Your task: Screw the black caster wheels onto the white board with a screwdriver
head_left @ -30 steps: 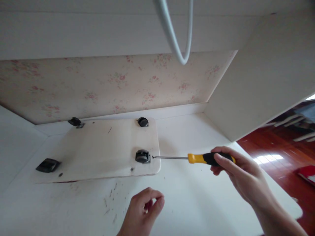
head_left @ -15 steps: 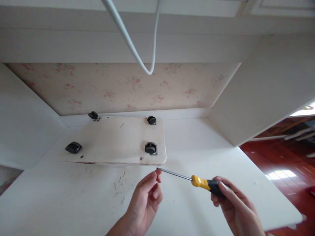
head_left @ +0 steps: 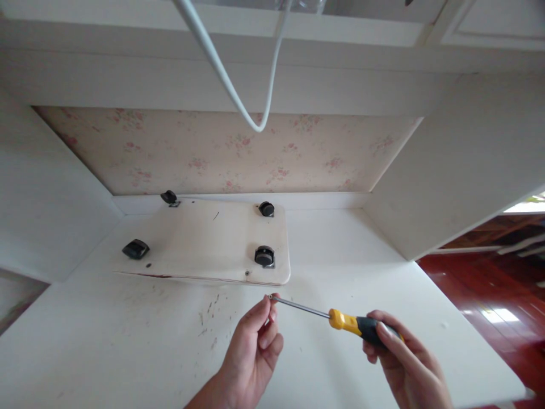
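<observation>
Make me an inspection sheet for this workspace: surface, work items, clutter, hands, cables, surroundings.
Surface: white desktop, dark marks in front of the board.
Work items: white board bearing four black casters, dark reddish line along its near edge; yellow-and-black screwdriver.
Clutter: pale items at far right, too blurred to name.
Left hand: fingertips pinched at the screwdriver's tip; any screw there too small to confirm.
Right hand: gripping the screwdriver's handle.
Cables: white cable hanging in a loop above.
Surroundings: floral wallpaper behind, reddish floor at right.
</observation>
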Demonstrator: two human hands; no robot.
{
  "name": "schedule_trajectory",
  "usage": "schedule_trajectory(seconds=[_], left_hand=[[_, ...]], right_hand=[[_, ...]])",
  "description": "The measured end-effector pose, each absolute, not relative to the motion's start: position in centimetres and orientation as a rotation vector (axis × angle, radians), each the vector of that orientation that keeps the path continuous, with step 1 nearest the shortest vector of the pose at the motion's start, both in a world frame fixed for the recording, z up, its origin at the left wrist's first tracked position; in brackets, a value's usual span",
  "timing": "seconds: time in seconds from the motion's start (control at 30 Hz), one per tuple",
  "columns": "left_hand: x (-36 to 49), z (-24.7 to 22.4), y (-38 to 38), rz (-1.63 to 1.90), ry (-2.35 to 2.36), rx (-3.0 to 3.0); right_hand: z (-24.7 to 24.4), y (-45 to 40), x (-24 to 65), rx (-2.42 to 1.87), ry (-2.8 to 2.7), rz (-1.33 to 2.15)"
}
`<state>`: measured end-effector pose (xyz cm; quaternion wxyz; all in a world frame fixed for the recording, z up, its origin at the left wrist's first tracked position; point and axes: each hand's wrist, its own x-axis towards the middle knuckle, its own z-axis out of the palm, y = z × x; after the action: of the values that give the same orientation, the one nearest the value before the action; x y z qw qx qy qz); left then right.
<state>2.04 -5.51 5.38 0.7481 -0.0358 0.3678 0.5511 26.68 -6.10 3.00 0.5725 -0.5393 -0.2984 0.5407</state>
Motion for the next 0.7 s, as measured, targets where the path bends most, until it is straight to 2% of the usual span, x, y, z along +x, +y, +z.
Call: schedule_trajectory(seconds=[0.7], left_hand=[[2.0, 4.4, -5.2, 1.313, 0.894, 0.012]], right_hand=[[2.8, -6.8, 26.4, -1.262, -0.738, 1.151]])
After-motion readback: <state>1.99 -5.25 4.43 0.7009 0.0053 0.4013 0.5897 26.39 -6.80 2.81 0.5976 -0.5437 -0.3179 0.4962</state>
